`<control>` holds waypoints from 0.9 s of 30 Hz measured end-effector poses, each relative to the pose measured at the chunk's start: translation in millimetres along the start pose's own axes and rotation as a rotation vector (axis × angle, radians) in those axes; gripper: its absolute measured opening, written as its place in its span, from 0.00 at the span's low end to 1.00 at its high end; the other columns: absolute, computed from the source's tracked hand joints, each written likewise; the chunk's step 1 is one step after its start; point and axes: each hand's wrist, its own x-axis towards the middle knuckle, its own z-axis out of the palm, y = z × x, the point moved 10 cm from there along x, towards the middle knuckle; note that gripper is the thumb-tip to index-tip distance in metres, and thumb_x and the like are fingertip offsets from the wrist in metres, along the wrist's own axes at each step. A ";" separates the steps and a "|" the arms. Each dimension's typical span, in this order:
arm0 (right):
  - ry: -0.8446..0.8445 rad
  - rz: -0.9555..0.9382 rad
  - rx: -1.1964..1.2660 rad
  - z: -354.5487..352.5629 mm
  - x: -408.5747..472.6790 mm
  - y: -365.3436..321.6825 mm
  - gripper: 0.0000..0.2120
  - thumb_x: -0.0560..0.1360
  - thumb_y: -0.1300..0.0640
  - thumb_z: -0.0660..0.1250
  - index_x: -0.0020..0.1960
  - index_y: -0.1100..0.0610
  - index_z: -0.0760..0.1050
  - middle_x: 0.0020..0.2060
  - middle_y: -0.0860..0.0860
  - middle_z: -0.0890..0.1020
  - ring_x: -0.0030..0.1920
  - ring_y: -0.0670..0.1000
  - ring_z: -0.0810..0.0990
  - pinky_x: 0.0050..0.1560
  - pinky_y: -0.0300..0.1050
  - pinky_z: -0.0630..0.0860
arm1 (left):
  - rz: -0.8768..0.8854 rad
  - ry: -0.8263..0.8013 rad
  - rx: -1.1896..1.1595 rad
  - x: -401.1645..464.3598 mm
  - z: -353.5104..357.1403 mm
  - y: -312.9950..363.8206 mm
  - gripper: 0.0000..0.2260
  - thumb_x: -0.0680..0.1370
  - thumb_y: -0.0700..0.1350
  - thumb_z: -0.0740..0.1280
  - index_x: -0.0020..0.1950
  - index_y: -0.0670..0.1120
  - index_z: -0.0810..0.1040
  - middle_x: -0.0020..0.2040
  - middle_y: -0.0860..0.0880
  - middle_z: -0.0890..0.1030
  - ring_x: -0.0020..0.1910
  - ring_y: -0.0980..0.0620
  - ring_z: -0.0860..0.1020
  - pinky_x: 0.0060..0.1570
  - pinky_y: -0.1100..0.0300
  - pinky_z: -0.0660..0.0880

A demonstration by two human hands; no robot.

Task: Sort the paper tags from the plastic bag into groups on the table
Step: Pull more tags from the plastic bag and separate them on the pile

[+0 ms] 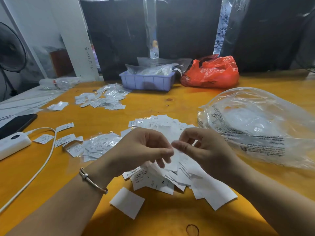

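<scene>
pinching paper tag (176, 158), left hand (143, 147), right hand (204, 149)

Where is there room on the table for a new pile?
Bare orange wooden table lies between the lavender plastic tray and the middle heap of white paper tags, also near the front left corner. Crowded beneath both hands.

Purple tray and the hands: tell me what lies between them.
Head view: from the purple tray, bare table, then a heap of paper tags just beyond the left hand and right hand.
</scene>
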 end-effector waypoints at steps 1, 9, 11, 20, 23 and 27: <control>0.029 0.006 -0.033 -3.2 0.2 2.2 0.15 0.71 0.38 0.63 0.38 0.49 0.76 0.31 0.43 0.77 0.33 0.42 0.74 0.32 0.35 0.68 | 0.003 0.056 -0.006 0.3 -7.2 0.0 0.03 0.75 0.43 0.73 0.43 0.45 0.84 0.38 0.45 0.86 0.35 0.50 0.84 0.34 0.65 0.76; -0.252 -0.163 -0.528 30.8 -6.3 -4.8 0.27 0.68 0.35 0.69 0.62 0.47 0.77 0.59 0.41 0.77 0.60 0.44 0.71 0.57 0.43 0.68 | -0.036 0.435 -0.242 -6.7 -52.9 -11.7 0.15 0.67 0.49 0.73 0.46 0.39 0.80 0.40 0.44 0.86 0.38 0.50 0.85 0.36 0.65 0.77; -0.260 -0.184 -0.591 35.0 -7.1 -5.4 0.24 0.70 0.34 0.67 0.61 0.46 0.78 0.59 0.40 0.77 0.60 0.45 0.72 0.57 0.43 0.65 | -0.034 0.427 -0.257 -6.0 -50.8 -11.1 0.14 0.66 0.48 0.74 0.45 0.41 0.80 0.42 0.44 0.87 0.41 0.49 0.85 0.40 0.63 0.78; 0.108 -0.117 -0.264 -8.8 -4.4 -7.7 0.07 0.76 0.58 0.67 0.42 0.54 0.83 0.36 0.47 0.84 0.36 0.46 0.79 0.38 0.45 0.76 | -0.030 0.364 -0.246 -4.4 -44.0 -11.3 0.15 0.60 0.51 0.77 0.44 0.49 0.86 0.42 0.46 0.86 0.39 0.52 0.84 0.39 0.66 0.78; 0.220 0.092 0.214 -35.6 0.0 18.4 0.10 0.75 0.62 0.68 0.40 0.48 0.82 0.31 0.48 0.82 0.32 0.41 0.76 0.33 0.35 0.72 | -0.025 0.337 -0.235 -4.1 -41.8 -10.3 0.13 0.60 0.54 0.77 0.41 0.50 0.86 0.40 0.46 0.86 0.38 0.52 0.83 0.40 0.64 0.78; 0.153 0.235 0.679 -37.6 3.1 35.0 0.06 0.68 0.57 0.71 0.41 0.56 0.85 0.35 0.55 0.84 0.32 0.47 0.78 0.32 0.35 0.74 | -0.048 0.311 -0.231 -3.7 -38.3 -11.9 0.10 0.64 0.51 0.75 0.41 0.48 0.86 0.40 0.45 0.86 0.38 0.51 0.83 0.43 0.58 0.79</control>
